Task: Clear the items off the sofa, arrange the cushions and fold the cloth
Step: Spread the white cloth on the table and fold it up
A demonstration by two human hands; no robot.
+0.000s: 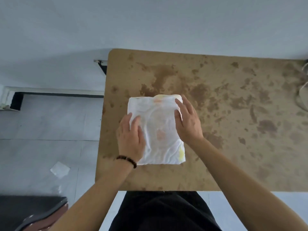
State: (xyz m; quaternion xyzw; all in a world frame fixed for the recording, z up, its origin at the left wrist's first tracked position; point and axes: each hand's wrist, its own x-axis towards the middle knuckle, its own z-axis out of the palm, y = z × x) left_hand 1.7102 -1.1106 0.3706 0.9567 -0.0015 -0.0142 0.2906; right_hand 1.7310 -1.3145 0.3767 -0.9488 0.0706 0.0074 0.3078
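A white cloth (158, 129) with faint orange and yellow marks lies folded into a thick rectangle on a stained brown table (233, 114), near its left side. My left hand (131, 139), with a dark bead bracelet at the wrist, rests flat on the cloth's left edge with fingers straight. My right hand (188, 120) presses flat on the cloth's right edge, fingers pointing away from me. Neither hand grips the fabric. No sofa or cushions are in view.
The table's left edge and near edge are close to the cloth. A pale cord (301, 90) lies at the table's far right. A scrap of paper (60, 169) lies on the grey tiled floor at left. A dark object (30, 212) sits at bottom left.
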